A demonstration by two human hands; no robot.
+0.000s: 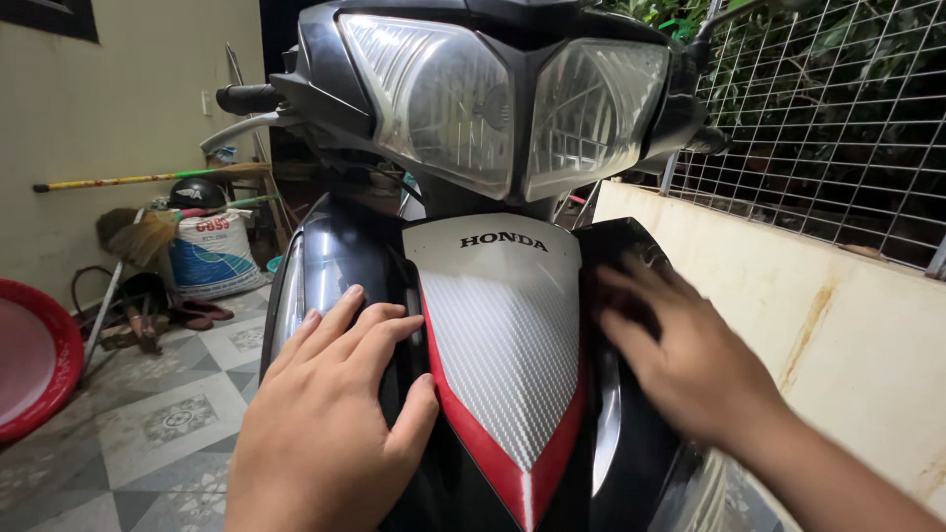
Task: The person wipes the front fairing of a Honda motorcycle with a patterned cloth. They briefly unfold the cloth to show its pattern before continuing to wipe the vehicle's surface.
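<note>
A motorbike (493,296) is standing nose-on to the camera, and both hands are lying on its front fairing, just below the twin headlamp (503,108). The left hand (330,424) is resting flat on the glossy black panel left of the silver-and-red centre strip (503,345), fingers spread loosely and pointing up toward the headlamp, thumb lying along the strip's red edge. It is gripping nothing. The right hand (680,360) is pressing on the black panel right of the strip, fingers extended and slightly apart; it is blurred, so I cannot tell whether anything is lying under the palm.

Left of the motorbike, a red basin (34,360) is leaning at the frame edge, and a white sack (212,256) is sitting against the wall with a dark helmet (197,193) on top. A broom (138,234) and a long yellow pole (138,179) are resting beside the sack. The patterned tile floor (168,424) is running beneath the motorbike. Right of the motorbike, a pale low wall (838,325) is carrying a wire mesh fence (818,118) with foliage behind.
</note>
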